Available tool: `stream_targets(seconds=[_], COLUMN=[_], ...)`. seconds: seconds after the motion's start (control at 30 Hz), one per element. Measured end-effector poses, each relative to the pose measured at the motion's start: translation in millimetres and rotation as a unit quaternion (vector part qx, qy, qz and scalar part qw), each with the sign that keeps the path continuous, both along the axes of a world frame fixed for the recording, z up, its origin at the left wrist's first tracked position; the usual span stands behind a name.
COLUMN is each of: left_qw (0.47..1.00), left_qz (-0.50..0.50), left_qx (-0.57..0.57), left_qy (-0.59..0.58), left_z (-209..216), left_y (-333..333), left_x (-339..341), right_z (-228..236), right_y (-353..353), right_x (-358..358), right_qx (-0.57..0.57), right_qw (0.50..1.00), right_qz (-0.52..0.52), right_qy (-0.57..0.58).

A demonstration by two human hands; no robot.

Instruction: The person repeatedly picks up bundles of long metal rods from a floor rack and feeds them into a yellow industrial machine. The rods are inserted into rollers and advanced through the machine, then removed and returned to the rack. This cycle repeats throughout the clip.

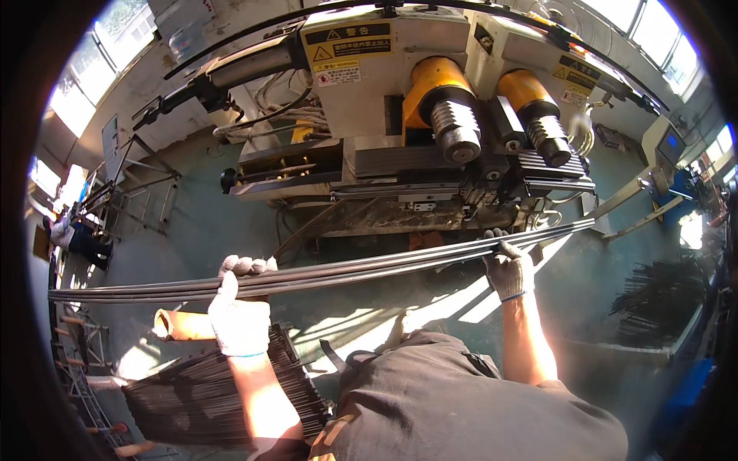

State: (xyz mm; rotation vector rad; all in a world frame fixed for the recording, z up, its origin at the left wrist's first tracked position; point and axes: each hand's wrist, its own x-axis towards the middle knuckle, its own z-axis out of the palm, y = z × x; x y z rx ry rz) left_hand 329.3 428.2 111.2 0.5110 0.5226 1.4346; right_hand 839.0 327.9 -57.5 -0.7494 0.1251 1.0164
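A bundle of several long, thin metal rods (369,268) stretches across the view in front of my body. My left hand (240,307), in a pale knitted work glove, is wrapped round the bundle left of the middle, thumb on the near side. Toward its right end my right hand (507,270), gloved the same way, grips the rods with fingers curled over them. Beyond the bundle stands a machine with two threaded steel rollers (455,129) on yellow housings. The rods are apart from the rollers.
A stack of dark rods (200,392) lies at lower left, beside an orange-brown tube (184,324). More dark rods (657,300) rest in a rack at right. A control box (663,144) with a screen stands at far right. Another person (81,238) is at far left.
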Motion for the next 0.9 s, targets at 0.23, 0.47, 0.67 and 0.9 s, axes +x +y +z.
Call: stream_targets(seconds=[0.23, 0.47, 0.67, 0.9], left_qw=[0.992, 0.998, 0.998, 0.988], left_qz=[0.024, 0.034, -0.019, -0.079], left_qx=[0.085, 0.004, -0.025, -0.069], left_qy=[0.092, 0.045, 0.063, 0.11], left_z=[3, -47, -70, -108], left_y=[109, 217, 277, 283], left_x=[-110, -76, -30, 23], right_z=[0, 52, 100, 56], right_y=[47, 116, 164, 197], right_x=[81, 30, 19, 65], right_qx=[0.061, -0.031, -0.058, -0.109], right_qw=[0.99, 0.966, 0.966, 0.966], right_qz=[-0.098, -0.187, -0.223, -0.154], right_qy=[-0.08, -0.178, -0.116, -0.177])
